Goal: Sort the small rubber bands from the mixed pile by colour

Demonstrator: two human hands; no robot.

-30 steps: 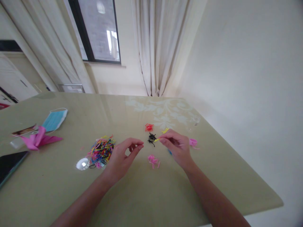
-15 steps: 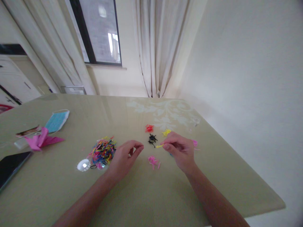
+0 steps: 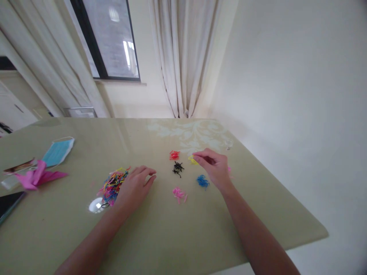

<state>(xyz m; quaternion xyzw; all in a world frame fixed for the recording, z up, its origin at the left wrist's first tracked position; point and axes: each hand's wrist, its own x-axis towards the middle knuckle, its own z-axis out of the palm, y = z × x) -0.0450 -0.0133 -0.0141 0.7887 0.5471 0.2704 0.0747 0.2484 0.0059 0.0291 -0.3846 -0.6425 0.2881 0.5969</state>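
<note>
My right hand (image 3: 213, 166) is pinched at the fingertips over a small pile of yellow rubber bands (image 3: 192, 160), with a yellow band at the tips that blends into the pile. My left hand (image 3: 137, 185) hovers beside a mixed heap of coloured rubber bands (image 3: 113, 187), thumb and fingers apart and nothing seen between them. Between the hands lie small piles of red bands (image 3: 174, 155), black bands (image 3: 177, 168), pink bands (image 3: 179, 194) and blue bands (image 3: 203, 181). Behind my right hand a further pink bit (image 3: 229, 170) is partly hidden.
A shiny white round object (image 3: 96, 205) sits by the heap. On the left are a pink folded-paper shape (image 3: 38, 175), a blue face mask (image 3: 59, 151) and a dark phone (image 3: 10, 202). The table's right edge (image 3: 275, 191) runs beside a white wall.
My right hand has carried a yellow band away from me to the yellow pile, uncovering the blue pile. My left hand has drawn back toward the mixed heap and opened. The view has shifted right.
</note>
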